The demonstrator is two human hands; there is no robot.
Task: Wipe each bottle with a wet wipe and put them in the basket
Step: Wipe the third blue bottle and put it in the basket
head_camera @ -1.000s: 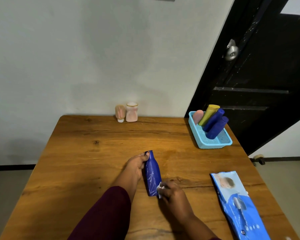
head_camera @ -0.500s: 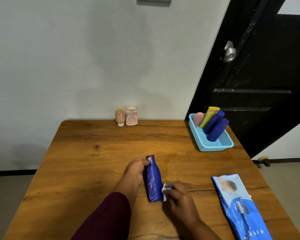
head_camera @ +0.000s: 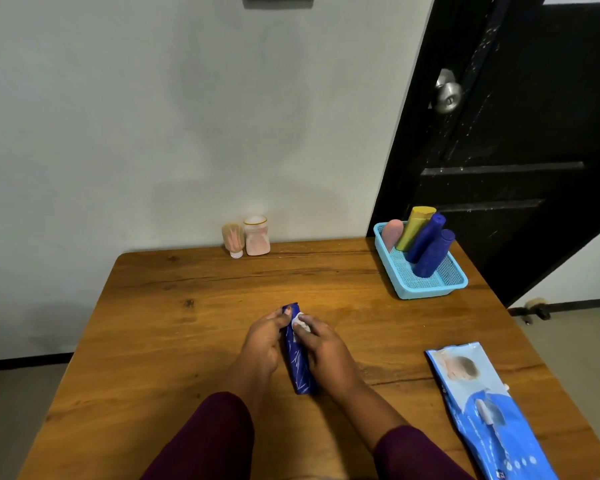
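Head view, left to right. Far left and behind: pale grey wall, meeting the far edge of a wooden table. At that far edge, left of centre: two small pinkish bottles, upright and touching, namely a tube-shaped bottle standing on its white cap and, just to its right, a squat bottle with a yellowish rim. Lower centre: dark red left sleeve leading up to the left hand, fingers curled round the upper part of the blue bottle, one fingertip at the cap. Blue bottle lying on the table near its middle, between the two hands, cap end away from the person, base toward the person. At the bottle's neck: small white wet wipe, bunched and pressed to the plastic. Right of the bottle: right hand, fingertips pinching the wipe against the neck, palm along the bottle's right side; right sleeve below. Far right corner of the table: light blue mesh basket holding four tilted bottles, tops toward the door: pink bottle, yellow bottle, rear navy bottle, front navy bottle. Near right edge: blue wipe pack lying flat, well apart from the hands. Behind the basket: black door with metal knob
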